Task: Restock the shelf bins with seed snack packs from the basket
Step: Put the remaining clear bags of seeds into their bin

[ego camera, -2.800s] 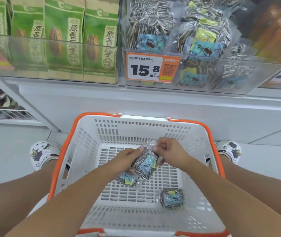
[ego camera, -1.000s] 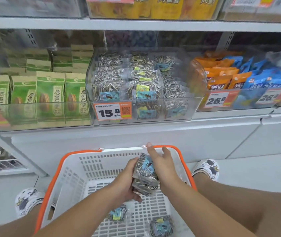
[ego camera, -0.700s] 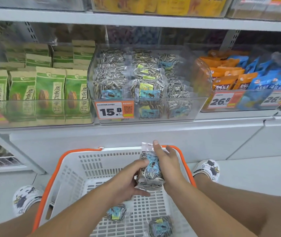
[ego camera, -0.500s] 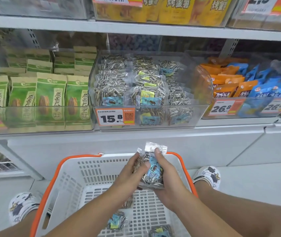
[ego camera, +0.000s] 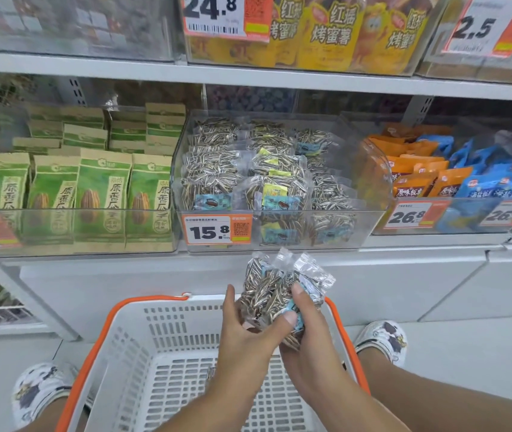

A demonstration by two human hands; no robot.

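Observation:
A bunch of clear sunflower seed packs point(ego camera: 275, 289) with blue labels is held upright between both hands above the far rim of the white basket point(ego camera: 161, 325) with orange trim. My left hand point(ego camera: 242, 335) grips the bunch from the left. My right hand point(ego camera: 306, 332) grips it from the right, thumb across the front. Straight above stands the clear shelf bin point(ego camera: 282, 244) marked 15.8, which holds several of the same seed packs. The basket's near part is hidden by my arms.
Green seed bags point(ego camera: 102, 194) fill the bin to the left. Orange and blue packs point(ego camera: 441, 182) fill the bin to the right. A white shelf front point(ego camera: 155, 275) runs below the bins. My feet in patterned shoes point(ego camera: 384, 336) flank the basket.
Both hands picked seed packs up off the basket floor and have raised them toward the 15.8 bin. My view has tilted up, so the upper shelf shows now.

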